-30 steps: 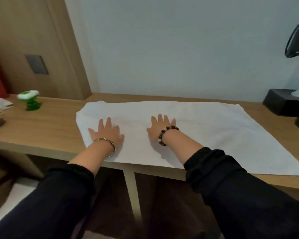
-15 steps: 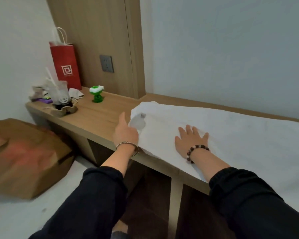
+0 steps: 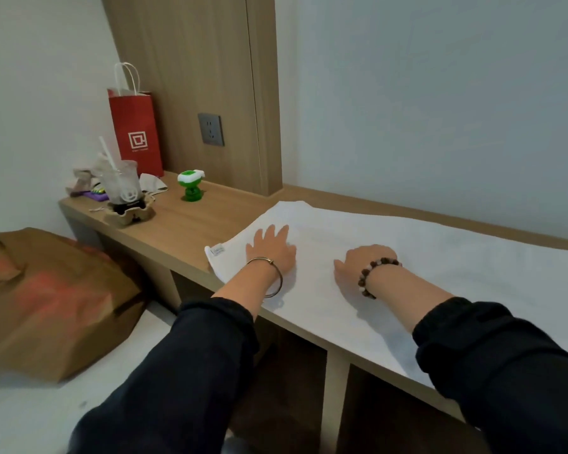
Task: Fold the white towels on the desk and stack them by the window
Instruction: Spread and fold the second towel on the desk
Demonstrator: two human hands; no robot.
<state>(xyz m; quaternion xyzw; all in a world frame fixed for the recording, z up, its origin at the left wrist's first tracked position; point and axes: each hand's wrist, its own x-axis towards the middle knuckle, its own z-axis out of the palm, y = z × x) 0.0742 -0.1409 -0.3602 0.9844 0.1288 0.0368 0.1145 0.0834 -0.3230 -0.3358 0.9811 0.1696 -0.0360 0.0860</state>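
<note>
1. The towel (image 3: 440, 257) is lying spread out on the desk (image 3: 184, 221).
2. The left hand (image 3: 271, 249) is pressing flat on the towel's left end, fingers straight and spread.
3. The right hand (image 3: 363, 260) is resting on the towel nearby; its fingers are hidden, so I cannot tell its grip.

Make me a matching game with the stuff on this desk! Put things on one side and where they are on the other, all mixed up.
Things
1. white towel
2. red bag
3. green toy
4. plastic cup

Places
A. standing in a cardboard holder
B. spread on the desk, under the left hand and right hand
C. at the back beside the wooden panel, handles up
D. alone on bare wood, between the cup and the towel

Pairs: 1-B, 2-C, 3-D, 4-A
</note>
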